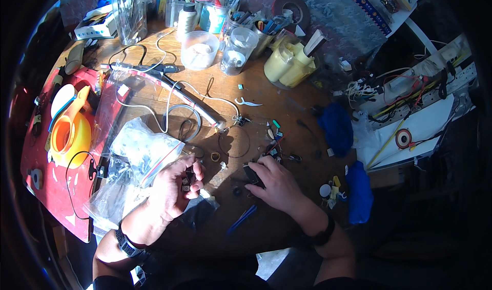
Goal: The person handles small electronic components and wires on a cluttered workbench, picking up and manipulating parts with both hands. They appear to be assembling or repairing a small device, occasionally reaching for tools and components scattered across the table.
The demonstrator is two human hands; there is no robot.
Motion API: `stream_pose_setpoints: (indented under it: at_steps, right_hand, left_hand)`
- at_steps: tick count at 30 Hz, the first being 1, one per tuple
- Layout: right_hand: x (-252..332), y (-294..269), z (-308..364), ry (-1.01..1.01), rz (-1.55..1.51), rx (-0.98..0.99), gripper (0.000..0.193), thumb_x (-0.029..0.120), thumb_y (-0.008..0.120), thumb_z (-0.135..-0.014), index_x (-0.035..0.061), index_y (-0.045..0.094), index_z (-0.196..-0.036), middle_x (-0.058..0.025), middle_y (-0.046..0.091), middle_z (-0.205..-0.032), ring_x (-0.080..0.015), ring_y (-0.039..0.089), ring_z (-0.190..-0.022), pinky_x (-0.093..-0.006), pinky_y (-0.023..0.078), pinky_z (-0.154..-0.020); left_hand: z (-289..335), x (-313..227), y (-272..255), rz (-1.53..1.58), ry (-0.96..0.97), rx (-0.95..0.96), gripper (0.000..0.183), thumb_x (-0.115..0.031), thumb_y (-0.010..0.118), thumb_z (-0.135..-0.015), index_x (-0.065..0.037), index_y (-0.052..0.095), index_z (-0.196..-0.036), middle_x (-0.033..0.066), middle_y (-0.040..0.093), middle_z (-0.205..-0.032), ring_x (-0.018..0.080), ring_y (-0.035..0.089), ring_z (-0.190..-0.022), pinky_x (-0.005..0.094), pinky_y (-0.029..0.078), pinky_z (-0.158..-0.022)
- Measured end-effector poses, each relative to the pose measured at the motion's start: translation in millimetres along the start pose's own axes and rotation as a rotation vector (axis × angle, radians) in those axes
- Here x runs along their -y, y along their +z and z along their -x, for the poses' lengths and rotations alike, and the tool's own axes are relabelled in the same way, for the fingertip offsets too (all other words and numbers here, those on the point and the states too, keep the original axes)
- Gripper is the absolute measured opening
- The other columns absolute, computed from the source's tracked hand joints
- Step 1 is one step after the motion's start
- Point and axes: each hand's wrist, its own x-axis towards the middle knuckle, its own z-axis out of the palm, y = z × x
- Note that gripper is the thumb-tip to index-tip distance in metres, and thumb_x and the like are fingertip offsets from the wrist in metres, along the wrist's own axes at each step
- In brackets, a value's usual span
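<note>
1. Farthest left, a red board (56,190) lies at a slant, with a yellow-orange cup-like holder (83,138) on it.
2. Next come crumpled clear plastic bags (143,141), heaped beside the board and partly behind the left hand.
3. The left hand (169,190) is held palm inward, its fingers half curled about a few small pieces (187,179), dark and pale, too small to identify. A dark watch (125,243) is on that wrist.
4. Beyond it, a pale cable (164,110) loops across the wooden table (287,108), and a round translucent tub (197,63) stands towards the back.
5. Near the front edge lies a slim blue tool (242,219), between the two forearms.
6. The right hand (279,185) reaches in from the lower right, back of the hand up. Its thumb and forefinger stand a little apart, closed on a dark block (251,175) low over the table; whether the block touches the wood I cannot tell.
7. Just beyond those fingers, small loose parts and thin wires (274,144) lie scattered.
8. Farther right are two blue bundles (360,195), one behind the other, then a white panel (433,126) bearing a brown ring (404,138).
</note>
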Motion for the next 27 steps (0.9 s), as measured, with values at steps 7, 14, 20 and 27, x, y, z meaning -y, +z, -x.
stream_pose_setpoints:
  at_steps: [7, 14, 20, 27]
  right_hand:
    - [-16.6, -16.2, 17.8, 0.365, -0.449, -0.147, 0.019, 0.009, 0.059, -0.083, 0.0005, 0.061, -0.100, -0.0077, 0.061, -0.077, -0.0185, 0.060, -0.065, -0.0277, 0.049, -0.060]
    - [24.0, -5.4, 40.5, 0.680, -1.025, -0.090, 0.018, 0.011, 0.055, -0.090, 0.0007, 0.061, -0.103, -0.0032, 0.060, -0.070, -0.0048, 0.051, -0.054, -0.0176, 0.041, -0.050]
    - [65.8, 18.6, 44.6, 0.544, -1.090, -0.011, 0.023, 0.010, 0.051, -0.092, 0.0001, 0.055, -0.112, -0.0048, 0.060, -0.077, -0.0055, 0.052, -0.060, -0.0187, 0.043, -0.054]
    - [88.8, 21.3, 32.7, 0.541, -1.260, -0.135, 0.023, 0.004, 0.048, -0.090, -0.0015, 0.051, -0.112, -0.0111, 0.064, -0.089, -0.0096, 0.059, -0.067, -0.0212, 0.046, -0.061]
  left_hand:
    - [1.1, -0.9, -1.4, 0.029, -0.001, 0.020, 0.026, -0.029, 0.053, -0.089, -0.007, 0.054, -0.074, 0.0037, 0.051, -0.072, 0.0106, 0.044, -0.055, 0.0203, 0.028, -0.042]
    - [5.8, -10.2, -0.4, 0.166, -0.009, 0.045, 0.028, -0.030, 0.053, -0.090, -0.006, 0.054, -0.075, 0.0035, 0.048, -0.068, 0.0111, 0.042, -0.054, 0.0192, 0.028, -0.042]
    - [12.8, -19.7, -1.1, 0.195, 0.108, 0.168, 0.018, -0.018, 0.046, -0.094, 0.000, 0.052, -0.093, 0.0028, 0.045, -0.067, 0.0089, 0.038, -0.051, 0.0179, 0.025, -0.039]
    - [12.3, -6.1, 3.7, 0.125, -0.035, 0.134, 0.019, -0.020, 0.048, -0.091, -0.002, 0.054, -0.087, 0.0065, 0.052, -0.079, 0.0119, 0.045, -0.055, 0.0177, 0.027, -0.037]
